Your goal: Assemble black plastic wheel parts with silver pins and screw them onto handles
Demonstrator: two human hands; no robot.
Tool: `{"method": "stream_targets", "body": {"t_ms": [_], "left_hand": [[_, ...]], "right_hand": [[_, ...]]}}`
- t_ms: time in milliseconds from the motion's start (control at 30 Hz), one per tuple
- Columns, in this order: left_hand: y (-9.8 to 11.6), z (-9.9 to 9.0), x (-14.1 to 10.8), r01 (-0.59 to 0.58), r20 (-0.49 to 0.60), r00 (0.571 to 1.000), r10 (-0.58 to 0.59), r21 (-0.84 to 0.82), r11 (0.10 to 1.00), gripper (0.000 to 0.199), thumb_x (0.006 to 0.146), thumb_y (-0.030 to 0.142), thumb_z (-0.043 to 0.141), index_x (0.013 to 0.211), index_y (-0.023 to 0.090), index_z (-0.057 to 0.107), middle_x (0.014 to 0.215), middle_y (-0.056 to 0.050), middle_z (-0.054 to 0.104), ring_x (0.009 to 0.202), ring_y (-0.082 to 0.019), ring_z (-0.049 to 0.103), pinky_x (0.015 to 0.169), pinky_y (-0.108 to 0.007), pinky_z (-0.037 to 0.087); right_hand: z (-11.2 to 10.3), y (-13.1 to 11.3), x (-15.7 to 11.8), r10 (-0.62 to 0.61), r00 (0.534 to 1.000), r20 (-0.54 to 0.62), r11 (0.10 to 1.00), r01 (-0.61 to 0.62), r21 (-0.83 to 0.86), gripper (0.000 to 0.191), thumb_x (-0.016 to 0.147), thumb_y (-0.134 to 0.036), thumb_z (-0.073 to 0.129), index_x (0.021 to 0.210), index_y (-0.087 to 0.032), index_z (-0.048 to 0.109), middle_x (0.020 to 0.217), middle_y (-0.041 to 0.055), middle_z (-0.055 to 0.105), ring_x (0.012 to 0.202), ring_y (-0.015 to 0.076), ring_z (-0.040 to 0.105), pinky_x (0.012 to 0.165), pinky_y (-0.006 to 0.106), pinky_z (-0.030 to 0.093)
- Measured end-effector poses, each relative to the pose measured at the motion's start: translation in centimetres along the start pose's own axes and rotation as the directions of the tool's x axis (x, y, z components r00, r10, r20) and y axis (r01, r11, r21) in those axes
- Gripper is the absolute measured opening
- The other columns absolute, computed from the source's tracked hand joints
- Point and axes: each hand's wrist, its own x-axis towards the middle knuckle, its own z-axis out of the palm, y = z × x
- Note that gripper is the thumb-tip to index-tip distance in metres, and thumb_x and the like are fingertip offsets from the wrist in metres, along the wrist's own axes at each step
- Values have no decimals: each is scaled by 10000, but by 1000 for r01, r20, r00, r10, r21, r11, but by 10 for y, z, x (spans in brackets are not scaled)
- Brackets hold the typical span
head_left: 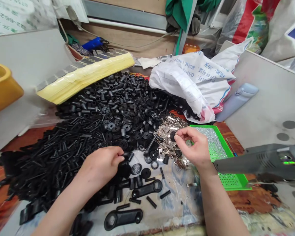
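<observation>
**Many black plastic parts [105,111] heaped across a bench [250,200], seen from the head camera**

I have my right hand [194,146] right of centre on the bench, in a narrow pinch: thumb and forefinger close on a small round black part [173,136]. That part is held just above a pile of stamped silver metal pieces [166,141]. My left hand [100,165] lies nearer the front edge, its fingers [116,153] curled down onto a black piece [126,158]. They hide most of it, and I cannot tell whether it is gripped or only touched.

Below and right of that hand, a glossy sheet [177,209] carries loose black lever-shaped pieces [123,219], short ribbed black bars [151,202] and a black slotted disc [136,168]. Long black rods [51,147] spread toward the left edge.

Toward the far edge, a stack of yellow sheets [86,77] bearing grey round pads lies against the heap, and a white woven sack [194,78] slumps against it at the back right. A green tray [238,186] sits just beside my right hand, partly under a grey handheld tool [265,162] showing a green light. A pale blue bottle [236,101] lies on a grey panel [275,98], and a yellow tub [2,88] stands at the far left.
</observation>
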Motion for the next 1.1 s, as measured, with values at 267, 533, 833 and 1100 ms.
{"method": "stream_targets", "body": {"t_ms": [267,533,833,1100], "left_hand": [[64,34,9,-204,-141,965,222,134,970,154,786,234,626,866,118,688,974,-163,679,973,-337,595,850,-473,489],[103,76,-1,-329,-7,944,330,49,943,677,777,250,668,1396,139,415,1444,-258,414,1340,-400,360,1081,-526,353],[60,55,-30,-383,79,921,381,8,924,536,845,246,548,1367,157,465,1417,-145,491,1305,-292,445,1061,-476,396],[-28,36,-49,-245,-208,941,265,117,962,372,854,154,473,1174,200,657,1288,-149,619,1222,-340,533,996,-578,421]], "right_hand": [[2,-1,-1,-6,999,34,1000,7,-16,74,778,-162,579,708,-179,594,662,8,598,591,127,544,538,263,458],[2,-1,-1,-5,999,45,1000,6,-26,57,784,-156,586,736,-186,592,689,13,609,600,131,556,547,267,472],[1,-2,-1,-13,999,33,1000,14,-15,72,780,-157,589,710,-175,591,665,13,595,588,126,536,532,260,457],[3,-3,-2,-15,999,31,1000,16,-26,77,757,-167,610,683,-189,603,640,-8,597,572,126,540,539,267,469]]}}
